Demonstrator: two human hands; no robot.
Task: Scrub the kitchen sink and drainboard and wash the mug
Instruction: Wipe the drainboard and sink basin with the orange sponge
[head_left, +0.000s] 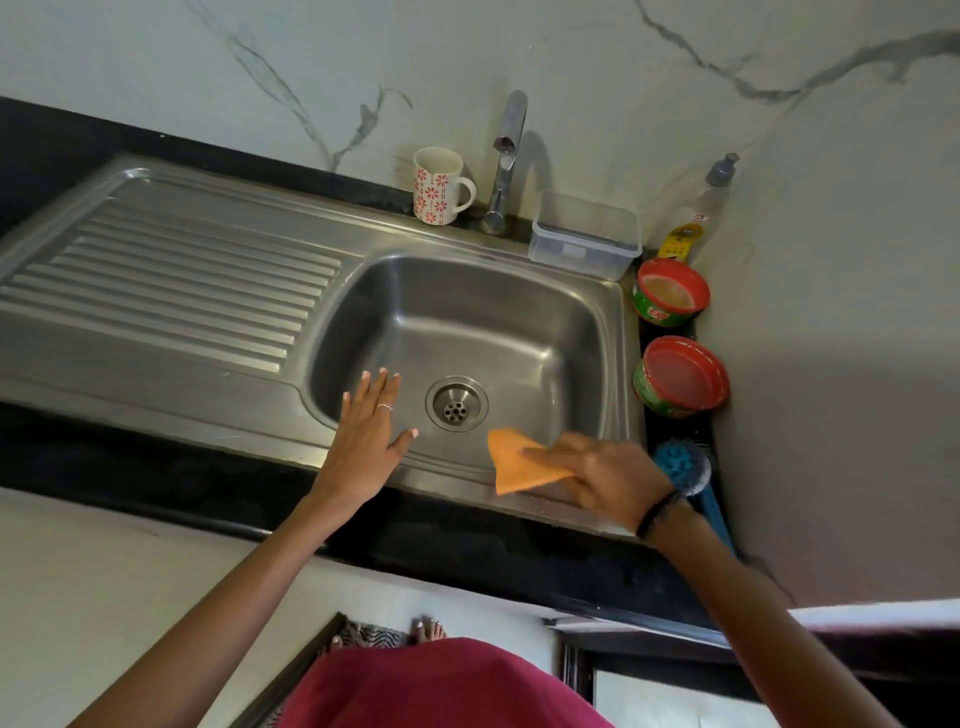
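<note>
Two hands I note: right hand (597, 480) grasping orange cloth (511, 465) on stainless steel sink (621, 332) rim; left hand (366, 434) flat, fingers released

Soft, dim daylight is falling evenly, pooling as dull glare on the sink (457, 312) basin walls. Right of the sink, the wall is lying in shadow. Motion is blurring the right hand (597, 480), and wide-angle distortion is bending the counter edges.
</note>
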